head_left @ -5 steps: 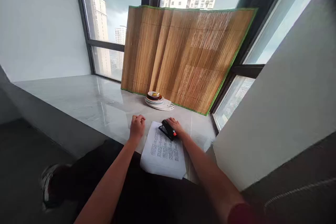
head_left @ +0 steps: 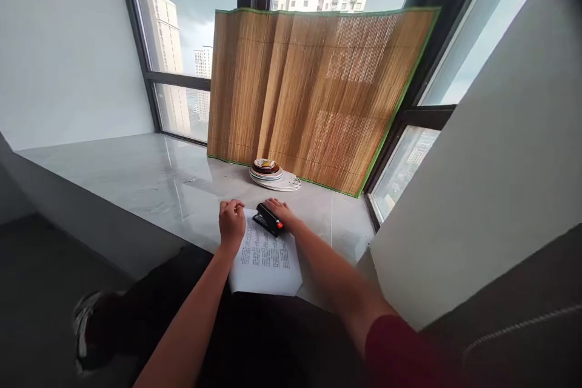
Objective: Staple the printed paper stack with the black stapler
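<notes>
The pale grey polished marble window ledge [head_left: 136, 176] spreads out in front of me from nine o'clock round to two. At twelve o'clock a tan, green-edged slatted bamboo mat [head_left: 313, 97] stands propped against the window glass. Nearer, dead ahead, lie the white printed paper sheets [head_left: 266, 267]. Their far end is on the ledge and their near end hangs off the edge over my dark lap. Beyond them at twelve o'clock, well apart from my fingers, sits a small stack of white round plates [head_left: 273, 179] just at the foot of the bamboo mat. My left hand [head_left: 231, 221] is curled into a loose fist, knuckles down on the sheets' ten o'clock corner. I cannot see anything inside it. My right hand [head_left: 282, 211] lies at one o'clock, fingers wrapped over the far side of the small black stapler with the red tip [head_left: 268, 220], which sits across the top edge of the sheets. I judge the overhang to be the weak spot: only my fist pins the sheets, so any sideways shove on the stapler could fan them out of line or slide them off the ledge. The stapler could also skid on the slick stone.
</notes>
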A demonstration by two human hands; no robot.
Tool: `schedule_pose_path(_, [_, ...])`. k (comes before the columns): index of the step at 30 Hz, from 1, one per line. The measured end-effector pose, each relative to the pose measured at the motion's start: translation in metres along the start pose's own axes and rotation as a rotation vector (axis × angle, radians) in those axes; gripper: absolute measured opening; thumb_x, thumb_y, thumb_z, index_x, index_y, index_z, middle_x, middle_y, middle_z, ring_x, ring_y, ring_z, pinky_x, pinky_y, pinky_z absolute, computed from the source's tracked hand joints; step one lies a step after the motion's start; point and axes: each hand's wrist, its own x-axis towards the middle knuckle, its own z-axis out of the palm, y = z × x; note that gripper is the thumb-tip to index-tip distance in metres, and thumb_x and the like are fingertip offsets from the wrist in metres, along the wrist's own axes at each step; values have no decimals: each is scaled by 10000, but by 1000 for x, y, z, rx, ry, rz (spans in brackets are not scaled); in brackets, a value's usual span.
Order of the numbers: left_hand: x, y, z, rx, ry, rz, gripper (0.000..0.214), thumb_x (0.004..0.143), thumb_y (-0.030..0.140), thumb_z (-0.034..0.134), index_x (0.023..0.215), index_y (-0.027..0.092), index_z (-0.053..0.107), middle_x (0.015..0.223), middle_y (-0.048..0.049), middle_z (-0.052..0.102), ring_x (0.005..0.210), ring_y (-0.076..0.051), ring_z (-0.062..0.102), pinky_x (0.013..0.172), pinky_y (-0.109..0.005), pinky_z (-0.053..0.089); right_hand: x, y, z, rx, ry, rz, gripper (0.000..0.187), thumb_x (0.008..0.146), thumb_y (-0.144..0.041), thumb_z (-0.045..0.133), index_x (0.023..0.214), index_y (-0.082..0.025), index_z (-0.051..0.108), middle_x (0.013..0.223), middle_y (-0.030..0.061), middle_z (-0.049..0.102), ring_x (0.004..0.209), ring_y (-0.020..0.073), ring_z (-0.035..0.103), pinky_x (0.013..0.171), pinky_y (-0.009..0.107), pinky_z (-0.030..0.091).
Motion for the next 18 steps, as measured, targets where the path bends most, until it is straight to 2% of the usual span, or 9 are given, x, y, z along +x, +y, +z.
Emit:
schedule_pose_path(4, [3, 2, -12, -7, 96, -22, 259, 895, 72, 455, 810, 213, 655, 932, -83, 594, 903, -240, 604, 822, -344, 492, 39, -35, 7, 31, -27, -92, 460, 1101, -292, 370, 1555, -323, 430, 1703, 67, 260, 1583, 260, 192, 1242, 598, 208])
schedule_pose_path(8, [6, -1, -16, -15, 139, -57, 259, 882, 78, 451, 791, 217, 649, 889, -74, 597, 913, -246, 596, 832, -350, 487, 48, -37, 13, 60, -33, -303, 479, 1071, -261, 442, 1546, -321, 464, 1731, 33, 157, 1604, 265, 98, 1262, 607, 144])
schedule_pose_path(12, [8, -3, -15, -21, 123, -65, 256, 867, 84, 447, 755, 221, 633, 871, -73, 611, 914, -249, 608, 851, -357, 489, 33, -16, 15, 101, -19, -399, 453, 1002, -201, 552, 1450, -262, 592, 1724, 54, 175, 1594, 272, 156, 1268, 513, 214])
schedule_pose_path(15, [8, -4, -13, -3, 91, -65, 258, 865, 89, 445, 741, 219, 631, 875, -78, 626, 909, -248, 622, 853, -355, 493, 13, 4, 10, 140, 3, -361, 407, 977, -204, 595, 1377, -251, 654, 1717, 55, 208, 1586, 291, 189, 1261, 500, 240])
schedule_pose_path(18, [6, -5, -9, 75, -27, -52, 261, 875, 102, 456, 743, 211, 654, 883, -84, 651, 886, -242, 633, 854, -351, 495, -16, 23, 4, 189, 47, -276, 351, 958, -234, 631, 1299, -263, 705, 1693, 50, 287, 1563, 301, 263, 1252, 505, 262])
